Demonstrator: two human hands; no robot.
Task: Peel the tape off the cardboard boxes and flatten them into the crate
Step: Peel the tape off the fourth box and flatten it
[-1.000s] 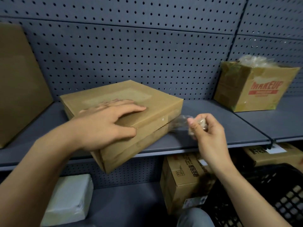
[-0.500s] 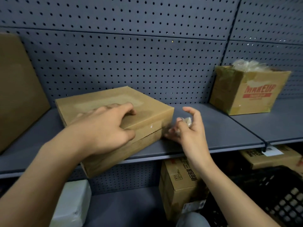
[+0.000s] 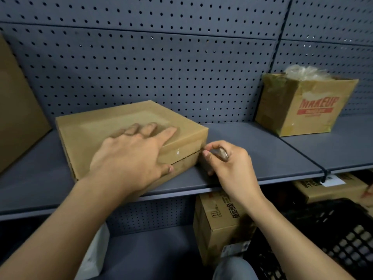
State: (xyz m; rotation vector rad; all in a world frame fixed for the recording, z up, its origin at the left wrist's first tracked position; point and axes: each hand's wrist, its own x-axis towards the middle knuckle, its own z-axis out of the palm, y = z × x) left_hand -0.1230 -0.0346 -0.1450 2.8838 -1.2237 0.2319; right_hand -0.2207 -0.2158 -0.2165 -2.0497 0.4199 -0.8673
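A flat brown cardboard box [image 3: 96, 126] lies on the grey shelf [image 3: 252, 146]. My left hand [image 3: 133, 156] rests flat on its lid, fingers spread, thumb against the front side near the lid seam. My right hand [image 3: 226, 160] is at the box's right front corner. Its fingers are curled round a crumpled wad of clear tape [image 3: 219, 154], and its fingertips touch the corner at the seam. A black plastic crate [image 3: 343, 235] stands low at the right.
An open "MAKEUP" box [image 3: 308, 110] with crumpled plastic on top sits at the shelf's right. A large brown box [image 3: 18, 110] leans at the left. On the lower level are printed cartons [image 3: 218, 225] and a white package [image 3: 94, 257]. Pegboard backs the shelf.
My right hand, holding the tape wad, has come back from the right to the box's corner. The box has been pushed farther onto the shelf, and my left hand now lies flatter on the lid.
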